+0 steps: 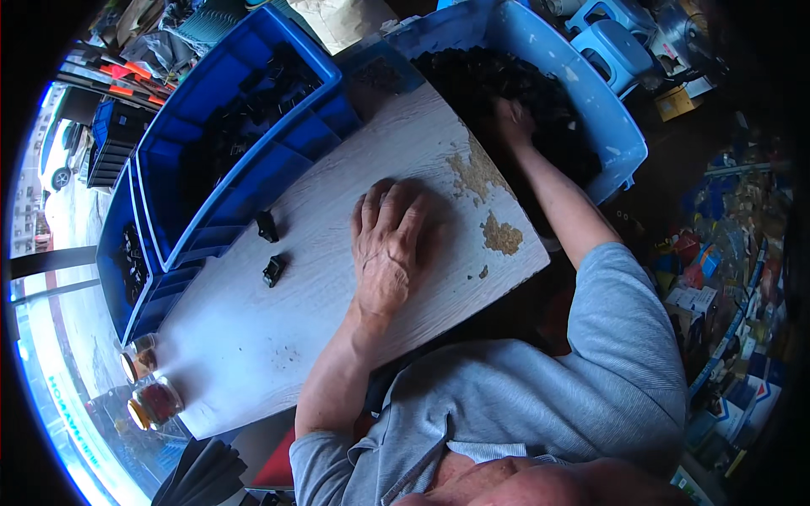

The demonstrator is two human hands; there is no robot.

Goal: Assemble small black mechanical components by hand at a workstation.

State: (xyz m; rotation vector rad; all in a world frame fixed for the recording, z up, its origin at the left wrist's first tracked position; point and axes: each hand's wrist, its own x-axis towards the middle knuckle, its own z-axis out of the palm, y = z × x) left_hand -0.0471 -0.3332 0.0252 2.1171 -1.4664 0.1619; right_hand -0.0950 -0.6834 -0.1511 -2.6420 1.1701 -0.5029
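My left hand [386, 244] lies palm down on the whitish wooden table [337, 320]. Its fingers are slightly bent and a little apart, and I see nothing held in it. My right hand [515, 125] reaches into a light blue plastic bin [620, 139] beyond the table's right edge. Small black parts [481, 72] are heaped in that bin, and the fingers are hidden among them. To the left of my left hand, two small black plastic pieces lie apart on the tabletop: one piece [267, 226] farther off, the other piece [273, 270] nearer.
A dark blue crate [287, 126] with black parts stands along the table's far left side, beside a smaller blue bin [126, 295]. Two lidded jars [156, 403] stand at the left edge. Blue stools [612, 51] and piled clutter [717, 278] fill the right.
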